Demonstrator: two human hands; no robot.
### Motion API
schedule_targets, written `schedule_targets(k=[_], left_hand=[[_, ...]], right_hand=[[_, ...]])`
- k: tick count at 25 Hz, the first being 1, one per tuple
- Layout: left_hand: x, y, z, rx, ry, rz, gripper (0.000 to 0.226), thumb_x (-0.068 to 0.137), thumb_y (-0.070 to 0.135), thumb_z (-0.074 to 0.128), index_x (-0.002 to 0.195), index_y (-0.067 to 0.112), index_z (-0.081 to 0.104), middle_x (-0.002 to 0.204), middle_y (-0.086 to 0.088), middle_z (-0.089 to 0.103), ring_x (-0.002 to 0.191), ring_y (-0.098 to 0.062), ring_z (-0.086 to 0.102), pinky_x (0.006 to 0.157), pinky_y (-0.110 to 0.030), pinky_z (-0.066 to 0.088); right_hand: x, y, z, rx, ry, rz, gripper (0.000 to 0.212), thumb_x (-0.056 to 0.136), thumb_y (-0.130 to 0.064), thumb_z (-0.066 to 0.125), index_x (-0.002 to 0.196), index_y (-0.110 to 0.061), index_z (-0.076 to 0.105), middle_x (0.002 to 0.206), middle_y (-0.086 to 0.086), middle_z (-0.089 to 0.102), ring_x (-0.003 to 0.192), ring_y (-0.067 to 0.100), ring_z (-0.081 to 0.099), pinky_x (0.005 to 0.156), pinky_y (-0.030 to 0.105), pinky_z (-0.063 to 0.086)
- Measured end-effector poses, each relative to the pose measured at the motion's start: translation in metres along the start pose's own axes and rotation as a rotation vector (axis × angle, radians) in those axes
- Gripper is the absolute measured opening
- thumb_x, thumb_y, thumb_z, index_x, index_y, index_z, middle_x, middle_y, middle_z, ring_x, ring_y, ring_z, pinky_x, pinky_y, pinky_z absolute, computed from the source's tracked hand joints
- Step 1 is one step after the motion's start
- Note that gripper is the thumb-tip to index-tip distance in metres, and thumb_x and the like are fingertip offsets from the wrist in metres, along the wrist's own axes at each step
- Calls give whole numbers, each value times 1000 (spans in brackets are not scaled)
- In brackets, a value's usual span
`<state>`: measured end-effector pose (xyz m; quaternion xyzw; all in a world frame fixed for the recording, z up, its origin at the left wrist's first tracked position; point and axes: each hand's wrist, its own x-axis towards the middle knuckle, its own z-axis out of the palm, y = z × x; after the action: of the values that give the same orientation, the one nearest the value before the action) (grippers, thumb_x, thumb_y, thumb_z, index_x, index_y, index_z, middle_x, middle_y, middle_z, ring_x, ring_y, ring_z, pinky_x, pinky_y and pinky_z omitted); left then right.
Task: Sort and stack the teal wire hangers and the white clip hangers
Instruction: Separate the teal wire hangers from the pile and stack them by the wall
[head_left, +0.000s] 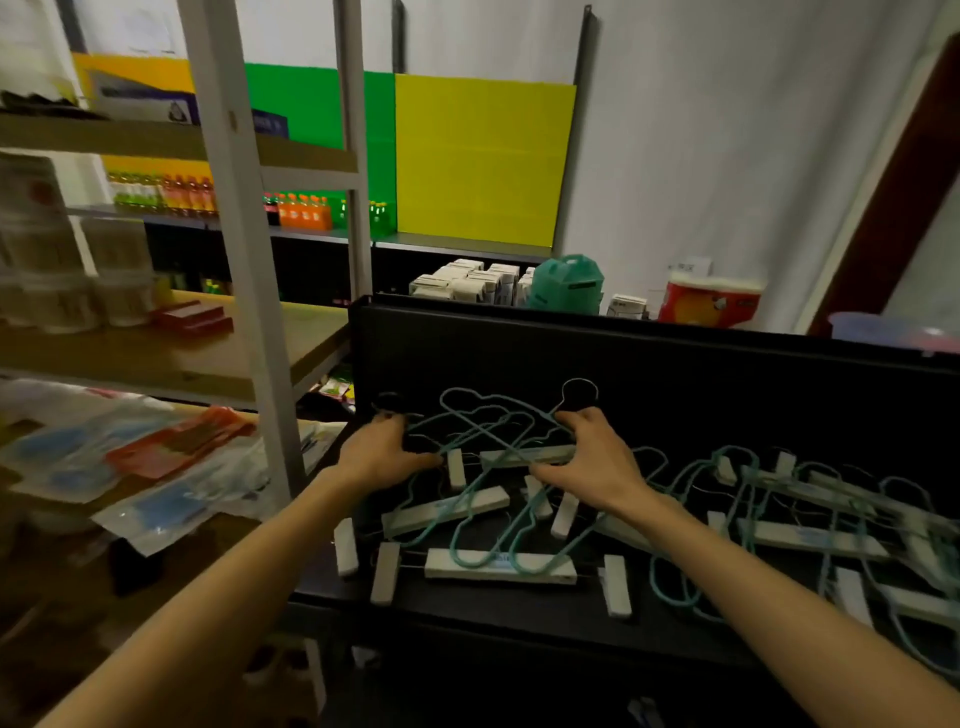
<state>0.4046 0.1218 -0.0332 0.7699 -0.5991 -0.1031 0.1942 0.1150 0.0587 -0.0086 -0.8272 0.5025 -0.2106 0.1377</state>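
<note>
Several teal wire hangers (480, 415) and white clip hangers (500, 565) lie tangled on a black shelf (649, 364). My left hand (384, 449) rests at the left end of the pile, fingers curled around teal wire. My right hand (592, 457) lies over the pile's middle, its fingers curled on the teal wires and a white clip bar (524, 456). More tangled teal wire hangers (691, 478) and white clip hangers (810, 538) spread to the right, blurred.
A grey metal rack (244, 291) stands to the left with jars, drink bottles and plastic-wrapped packs (156, 467). Behind the black shelf's back panel sit white boxes (467, 283), a teal bag (569, 283) and a red package (709, 301).
</note>
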Motion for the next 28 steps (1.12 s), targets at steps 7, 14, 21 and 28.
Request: schedule_targets(k=[7,14,21,28], left_hand=[[-6,16,-19,102,314,131,65,74,80,60,115,30,67,107,2,66,91,-18,65,67,-31,49],[-13,95,1,49,350,294,84,74,82,57,136,24,57,124,6,61,98,-14,65,76,-33,56],[-40,293,73,115,293,589,83,85,74,54,142,15,51,134,-2,57,106,-22,64,78,-36,56],[-96,544,191,82,269,807,78,88,73,50,137,12,52,131,-4,58,109,-23,63,82,-37,55]], right_hand=[[-23,10,-3,-4,190,39,90,77,-60,73,150,-20,38,140,-3,38,106,17,58,77,29,53],[-60,63,-41,-53,308,26,82,86,-54,69,152,-20,35,151,-1,38,133,19,46,99,37,50],[-173,215,-155,-142,319,201,85,91,-51,63,156,-13,25,156,6,36,145,21,30,115,34,32],[-324,400,-294,-309,389,354,78,94,-55,56,153,-11,32,152,3,42,140,18,32,110,32,35]])
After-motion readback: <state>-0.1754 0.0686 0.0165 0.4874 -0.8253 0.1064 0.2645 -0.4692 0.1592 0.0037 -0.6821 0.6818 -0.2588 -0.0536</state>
